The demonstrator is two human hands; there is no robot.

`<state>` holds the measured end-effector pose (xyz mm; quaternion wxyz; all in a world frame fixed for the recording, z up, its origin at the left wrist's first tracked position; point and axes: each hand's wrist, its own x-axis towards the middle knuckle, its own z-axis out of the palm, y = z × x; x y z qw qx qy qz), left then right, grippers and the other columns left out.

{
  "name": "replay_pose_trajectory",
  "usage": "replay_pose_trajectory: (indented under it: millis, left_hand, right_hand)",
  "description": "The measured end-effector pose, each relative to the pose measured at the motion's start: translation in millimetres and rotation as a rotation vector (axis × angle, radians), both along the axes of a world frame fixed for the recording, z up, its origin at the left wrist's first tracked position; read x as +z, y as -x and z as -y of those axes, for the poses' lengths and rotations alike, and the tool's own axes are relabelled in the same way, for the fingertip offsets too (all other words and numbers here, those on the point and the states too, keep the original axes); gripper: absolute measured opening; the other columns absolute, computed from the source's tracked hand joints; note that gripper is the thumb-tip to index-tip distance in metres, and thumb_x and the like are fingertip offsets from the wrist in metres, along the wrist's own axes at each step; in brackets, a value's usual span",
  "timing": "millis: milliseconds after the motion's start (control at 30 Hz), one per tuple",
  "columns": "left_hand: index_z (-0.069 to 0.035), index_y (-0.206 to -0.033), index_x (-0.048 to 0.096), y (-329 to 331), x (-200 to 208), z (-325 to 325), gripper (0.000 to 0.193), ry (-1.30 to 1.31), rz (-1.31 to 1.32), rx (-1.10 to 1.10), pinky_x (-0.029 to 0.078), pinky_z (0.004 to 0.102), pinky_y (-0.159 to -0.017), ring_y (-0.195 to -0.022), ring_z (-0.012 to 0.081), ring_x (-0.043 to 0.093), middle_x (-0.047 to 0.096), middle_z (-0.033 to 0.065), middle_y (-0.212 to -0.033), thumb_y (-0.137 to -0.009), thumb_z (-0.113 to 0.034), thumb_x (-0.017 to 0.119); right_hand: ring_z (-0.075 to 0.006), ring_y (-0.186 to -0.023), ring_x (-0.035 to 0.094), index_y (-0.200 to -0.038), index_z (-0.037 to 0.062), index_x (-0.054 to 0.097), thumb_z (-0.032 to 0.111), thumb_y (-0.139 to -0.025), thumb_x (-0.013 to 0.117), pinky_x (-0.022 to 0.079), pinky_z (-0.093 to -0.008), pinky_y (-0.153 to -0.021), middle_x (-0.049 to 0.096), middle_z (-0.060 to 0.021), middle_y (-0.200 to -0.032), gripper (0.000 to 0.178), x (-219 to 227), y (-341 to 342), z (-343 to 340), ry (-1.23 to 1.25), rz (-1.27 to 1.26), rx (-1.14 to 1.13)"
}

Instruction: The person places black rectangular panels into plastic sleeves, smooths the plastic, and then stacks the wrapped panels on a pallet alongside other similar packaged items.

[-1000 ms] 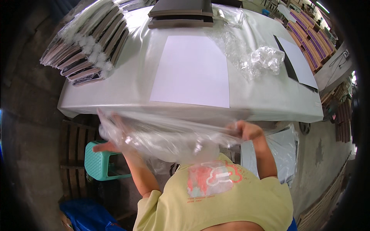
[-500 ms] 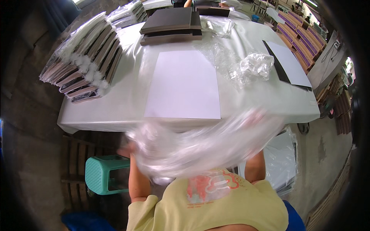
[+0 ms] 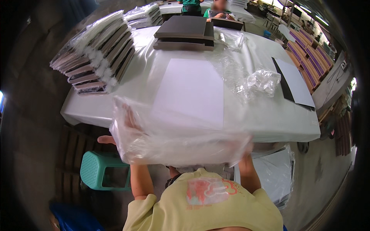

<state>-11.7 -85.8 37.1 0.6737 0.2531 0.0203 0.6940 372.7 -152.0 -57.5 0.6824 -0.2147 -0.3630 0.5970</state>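
A clear plastic bag (image 3: 181, 148), blurred by motion, stretches between my hands just over the table's near edge. My left hand (image 3: 133, 120) shows through the film at the bag's left end. Its fingers are stretched out, and the thumb sticks out to the left, apart from them. At the bag's right end is my right hand (image 3: 244, 147), its fingers smeared and partly behind the film. Beyond the bag a white sheet (image 3: 190, 90) lies flat on the table, its near edge seen through the plastic.
Plastic-wrapped stacks of flat boards (image 3: 94, 54) stand at the table's left. Dark flat boxes (image 3: 183, 29) sit at the back. Crumpled film (image 3: 264, 82) and a white-and-black panel (image 3: 295, 82) lie to the right. A green stool (image 3: 104, 169) is below left; another person (image 3: 219, 13) sits across.
The bag has swung left and down, and spreads more evenly between my hands. My left hand now shows with fingers extended. The table scene has shifted slightly right and down in view.
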Motion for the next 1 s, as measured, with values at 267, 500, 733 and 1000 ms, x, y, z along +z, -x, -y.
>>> replay_pose_trajectory:
  millis: [267,500,733,1000]
  left_hand:
    - [0.002,-0.108,0.051,6,-84,48,0.072,0.016,-1.194,-1.086,0.043,0.027,-0.076,-0.089,0.0132,0.053,0.056,0.0049,-0.102,-0.044,-0.013,0.082]
    - [-0.004,-0.085,0.053,100,-107,39,0.033,0.436,-0.946,-0.271,0.046,0.0266,-0.065,-0.072,0.0126,0.056,0.058,0.004,-0.077,-0.056,-0.008,0.066]
    - [-0.002,-0.098,0.055,17,-121,-71,0.036,0.276,-1.959,0.751,0.043,0.0413,-0.072,-0.084,0.0368,0.053,0.048,0.0162,-0.105,-0.062,-0.001,0.052]
    - [-0.003,-0.1,0.055,11,-143,-119,0.036,0.26,-1.982,0.559,0.043,0.0395,-0.076,-0.088,0.0374,0.052,0.052,0.0166,-0.1,-0.066,-0.005,0.047]
  right_hand:
    - [-0.008,-0.075,0.049,-0.102,0.0162,0.054,0.031,-0.078,0.06,0.04,-0.0287,-0.068,0.055,0.0046,-0.085,0.029,97,5,-11,-0.329,-0.831,0.529]
    - [-0.0103,-0.059,0.046,-0.087,0.0039,0.052,0.001,-0.062,0.065,0.042,-0.0259,-0.061,0.049,-0.0008,-0.077,0.029,2,3,15,0.359,0.817,0.507]
    - [-0.027,-0.085,0.05,-0.113,0.0027,0.046,-0.001,-0.064,0.055,0.043,-0.0356,-0.073,0.046,-0.0127,-0.095,0.05,-51,55,-58,0.521,1.435,-0.869]
    - [-0.0343,-0.093,0.048,-0.113,0.0019,0.049,0.003,-0.065,0.054,0.042,-0.0384,-0.079,0.039,-0.0168,-0.107,0.049,-74,66,-83,0.726,1.541,-0.839]
